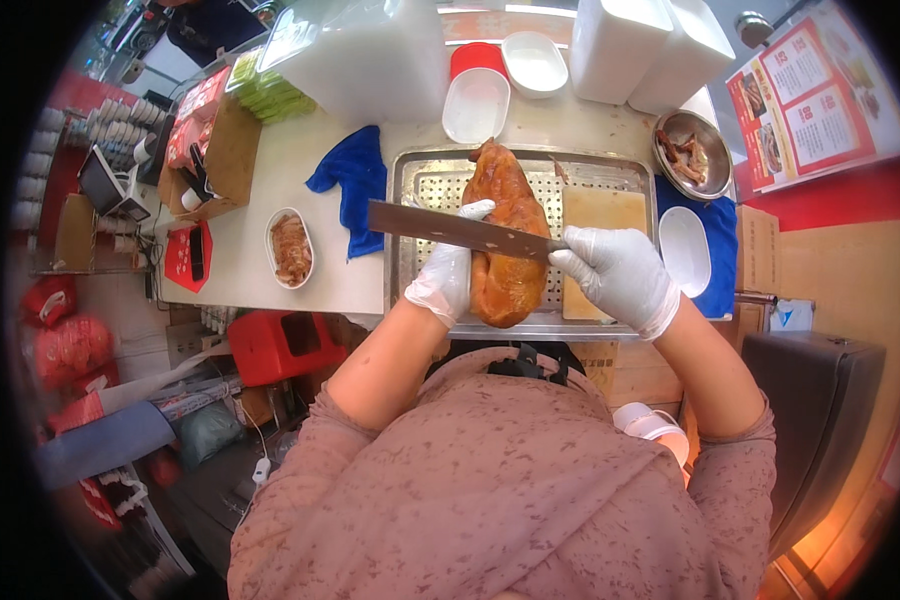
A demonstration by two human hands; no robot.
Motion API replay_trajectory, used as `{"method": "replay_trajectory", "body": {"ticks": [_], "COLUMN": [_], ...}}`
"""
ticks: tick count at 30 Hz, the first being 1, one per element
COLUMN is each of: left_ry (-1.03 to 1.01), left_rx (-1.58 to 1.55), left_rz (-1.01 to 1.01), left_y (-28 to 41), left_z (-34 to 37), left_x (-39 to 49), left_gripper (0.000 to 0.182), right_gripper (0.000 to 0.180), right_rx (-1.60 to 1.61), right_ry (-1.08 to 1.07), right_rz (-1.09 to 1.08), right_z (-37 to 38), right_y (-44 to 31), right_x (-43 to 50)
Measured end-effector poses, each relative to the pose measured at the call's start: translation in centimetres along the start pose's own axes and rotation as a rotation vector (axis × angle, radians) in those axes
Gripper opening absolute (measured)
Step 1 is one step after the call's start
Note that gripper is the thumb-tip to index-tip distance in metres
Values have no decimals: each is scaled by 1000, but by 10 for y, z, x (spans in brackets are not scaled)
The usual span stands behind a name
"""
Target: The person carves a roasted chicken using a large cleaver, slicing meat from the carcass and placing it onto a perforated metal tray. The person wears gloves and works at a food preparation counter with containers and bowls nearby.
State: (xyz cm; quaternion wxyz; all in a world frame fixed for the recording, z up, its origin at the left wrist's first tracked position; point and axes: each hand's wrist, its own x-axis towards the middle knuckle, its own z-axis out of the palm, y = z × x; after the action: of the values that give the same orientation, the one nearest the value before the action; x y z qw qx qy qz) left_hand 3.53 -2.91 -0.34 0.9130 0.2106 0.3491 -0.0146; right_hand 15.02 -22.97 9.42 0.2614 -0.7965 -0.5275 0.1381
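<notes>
A whole roast duck [511,289] lies lengthwise over a perforated metal tray [427,161], left of a pale cutting board [604,206]. My left hand [450,266], in a clear glove, grips the duck's left side, its fingers partly hidden behind the blade. In my gloved right hand [619,274] is the handle end of a cleaver [457,231]; the broad blade points left across the duck, over its middle. Whether the blade touches the skin I cannot tell. Sliced meat fills a white oval bowl [311,251] at the left.
Blue cloths [364,191] lie on both sides of the tray. A steel bowl [660,161] with meat pieces stands at the back right, above an empty white dish [685,251]. White dishes [476,105] and tall white containers [367,67] stand behind. A cardboard box [232,165] is at the left.
</notes>
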Motion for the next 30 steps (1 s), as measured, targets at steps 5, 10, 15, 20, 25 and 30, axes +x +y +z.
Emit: {"method": "replay_trajectory", "body": {"ticks": [5,10,15,20,25,30], "left_ry": [-77,-95,90,15,31,88], "left_rx": [47,62,-2,-34,-71,-28], "left_rz": [-17,-41,-28,23,-28,-2], "left_y": [5,-14,-10,-9,-12,-22], "left_z": [-1,10,17,4,11,30], "left_x": [-2,11,-9,-6,-7,-6], "left_gripper": [63,66,59,61,64,62], "right_gripper": [29,33,26,39,34,32], "right_rx": [107,89,534,410,-161,166], "right_ry": [-251,-178,113,416,345,607], "right_rz": [175,171,395,845,906,639], "right_z": [-6,-8,-27,-21,26,22], "right_y": [31,-4,17,156,224,184], "right_x": [-27,0,-36,-122,-150,-108]}}
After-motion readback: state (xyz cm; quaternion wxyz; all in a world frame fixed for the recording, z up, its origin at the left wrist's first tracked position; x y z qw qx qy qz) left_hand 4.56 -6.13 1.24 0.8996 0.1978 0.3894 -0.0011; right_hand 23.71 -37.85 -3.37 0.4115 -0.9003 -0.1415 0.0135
